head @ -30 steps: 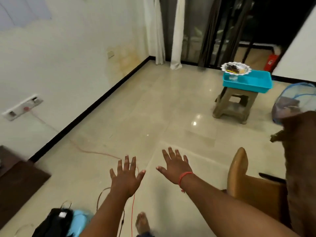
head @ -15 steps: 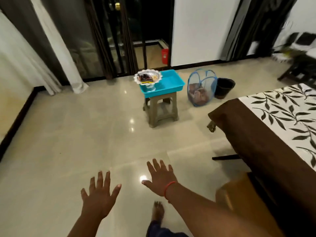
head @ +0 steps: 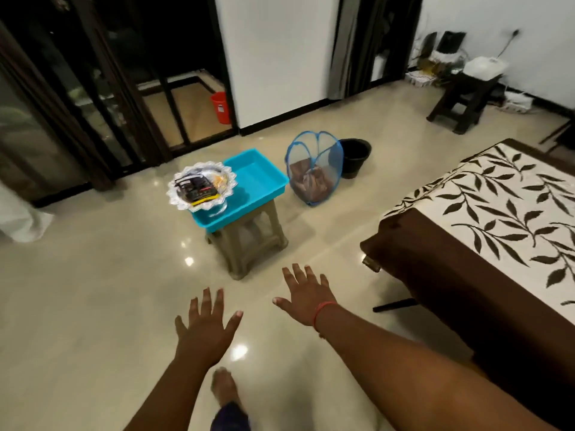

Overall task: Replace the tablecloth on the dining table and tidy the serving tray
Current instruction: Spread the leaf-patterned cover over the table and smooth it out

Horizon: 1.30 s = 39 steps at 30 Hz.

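Tiled floor [head: 93, 306] now swung leftward: both hands [head: 207, 325] [head: 306, 295] spread empty, table [head: 451, 275] newly right, tray [head: 258, 178] ahead.

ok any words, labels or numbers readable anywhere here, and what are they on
None can be read.
Red bucket: a pale label patch, too small and blurred to read.
Dark packets in the silver dish: red and yellow print shows, but the lettering is blurred.
Leaf-print tablecloth: pattern only, no text.
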### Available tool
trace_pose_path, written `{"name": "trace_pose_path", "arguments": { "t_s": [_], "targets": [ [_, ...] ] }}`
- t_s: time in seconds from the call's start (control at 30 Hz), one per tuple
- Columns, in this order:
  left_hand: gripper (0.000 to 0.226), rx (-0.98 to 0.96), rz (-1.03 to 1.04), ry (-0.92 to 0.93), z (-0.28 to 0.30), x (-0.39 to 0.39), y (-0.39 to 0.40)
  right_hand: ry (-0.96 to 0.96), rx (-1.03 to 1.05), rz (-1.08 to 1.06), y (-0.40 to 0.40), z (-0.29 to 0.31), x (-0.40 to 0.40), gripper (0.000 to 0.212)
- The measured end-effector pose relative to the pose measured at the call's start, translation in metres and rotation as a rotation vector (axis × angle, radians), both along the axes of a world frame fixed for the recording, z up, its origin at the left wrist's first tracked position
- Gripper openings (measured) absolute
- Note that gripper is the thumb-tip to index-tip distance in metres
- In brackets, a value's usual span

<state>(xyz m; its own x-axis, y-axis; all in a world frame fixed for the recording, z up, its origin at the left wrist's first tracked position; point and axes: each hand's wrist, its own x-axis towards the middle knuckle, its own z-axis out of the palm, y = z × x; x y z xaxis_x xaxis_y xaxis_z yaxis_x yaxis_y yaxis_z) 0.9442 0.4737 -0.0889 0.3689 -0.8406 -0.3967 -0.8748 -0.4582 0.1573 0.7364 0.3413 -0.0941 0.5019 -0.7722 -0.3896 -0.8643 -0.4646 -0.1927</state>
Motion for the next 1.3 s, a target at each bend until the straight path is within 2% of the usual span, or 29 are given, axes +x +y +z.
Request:
{"name": "trace_pose_path", "arguments": {
  "t_s": [0.1, 0.23, 0.37, 0.47, 0.73, 0.87, 1.03, 1.2, 1.3],
  "targets": [
    [0.077, 0.012, -0.090, -0.016, -0.010, 0.043, -0.091, 0.018, -0.001, -0.115, -0.062, -0.004, 0.016, 0.084],
    [0.080, 0.017, -0.339, -0.018, -0.009, 0.075, -0.199, 0.039, 0.027, -0.309, -0.126, -0.004, 0.024, 0.084],
    [0.102, -0.059, -0.557, -0.063, 0.001, 0.080, -0.303, 0.048, 0.021, -0.461, -0.186, -0.001, 0.024, 0.085],
    [0.106, -0.085, -0.706, -0.079, -0.002, 0.065, -0.377, 0.035, 0.006, -0.529, -0.226, -0.009, 0.010, 0.083],
    [0.081, -0.179, -0.986, -0.140, -0.028, -0.041, -0.578, 0.051, -0.149, -0.600, -0.379, -0.032, -0.085, 0.077],
    [0.080, -0.216, -1.056, -0.122, -0.015, -0.110, -0.659, 0.063, -0.212, -0.695, -0.444, -0.020, -0.151, 0.075],
    [0.082, -0.203, -1.272, -0.075, -0.002, -0.219, -0.753, 0.002, -0.241, -1.026, -0.492, -0.013, -0.241, 0.073],
    [0.082, -0.205, -1.538, -0.044, -0.004, -0.341, -0.844, 0.096, -0.187, -1.275, -0.514, -0.019, -0.316, 0.070],
    [0.080, -0.213, -1.731, -0.017, -0.008, -0.414, -0.887, 0.150, -0.169, -1.501, -0.520, -0.024, -0.346, 0.072]
  ]
}}
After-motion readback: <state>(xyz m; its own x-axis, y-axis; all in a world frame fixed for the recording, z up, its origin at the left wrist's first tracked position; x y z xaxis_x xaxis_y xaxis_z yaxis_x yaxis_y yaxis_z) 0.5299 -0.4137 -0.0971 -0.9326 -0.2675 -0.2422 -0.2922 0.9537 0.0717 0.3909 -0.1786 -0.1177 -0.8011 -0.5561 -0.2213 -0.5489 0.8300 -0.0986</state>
